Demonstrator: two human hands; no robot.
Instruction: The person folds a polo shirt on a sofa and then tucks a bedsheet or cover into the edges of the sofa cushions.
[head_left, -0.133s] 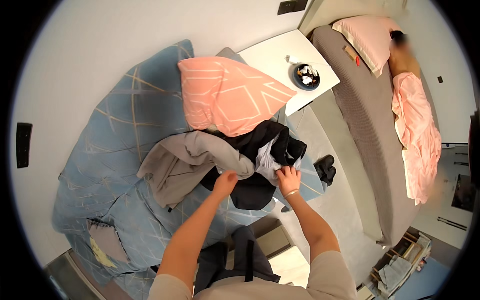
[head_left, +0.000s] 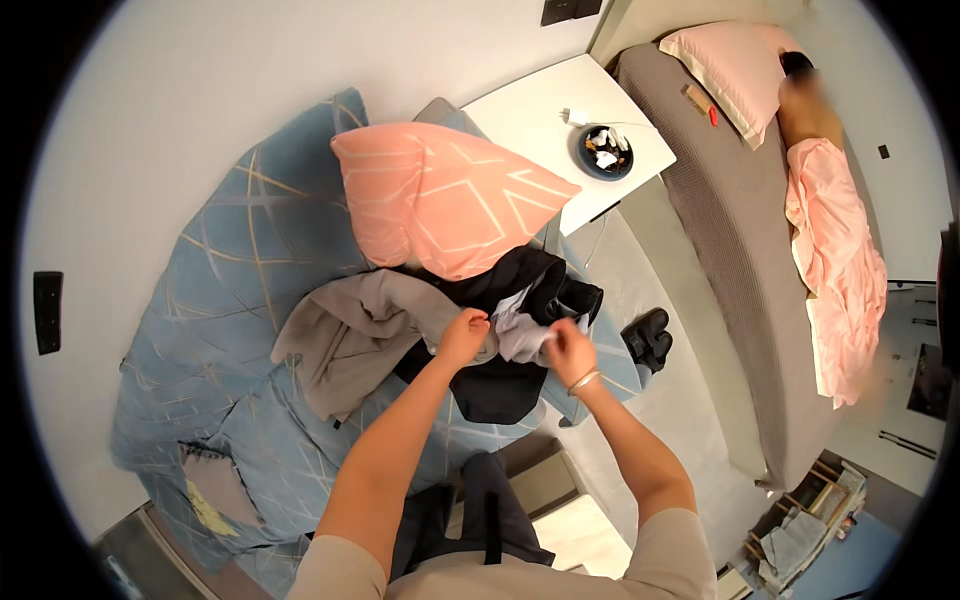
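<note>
A pale grey-white crumpled cloth (head_left: 519, 334) lies over the dark clothes, its near end pinched in my right hand (head_left: 571, 350). My left hand (head_left: 466, 336) has its fingers curled together over the taupe garment (head_left: 350, 325), close to the pale cloth; whatever is between them is hidden. The taupe garment spreads out to the left in loose folds. Under and beyond both pieces lie black clothes (head_left: 500, 393), bunched up on the blue patterned bedding (head_left: 240, 270).
A pink patterned pillow (head_left: 450, 195) rests just beyond the clothes. Behind it, a white bedside table (head_left: 520, 100) carries a dark bowl (head_left: 605, 153) and a white plug. Black shoes (head_left: 648, 338) stand on the floor. To the right, a person lies on another bed (head_left: 720, 230) under a pink cover.
My left hand has moved up and right, toward the pale cloth. My right hand has turned and drawn in slightly, with the cloth's end in it. The view has shifted a little.
</note>
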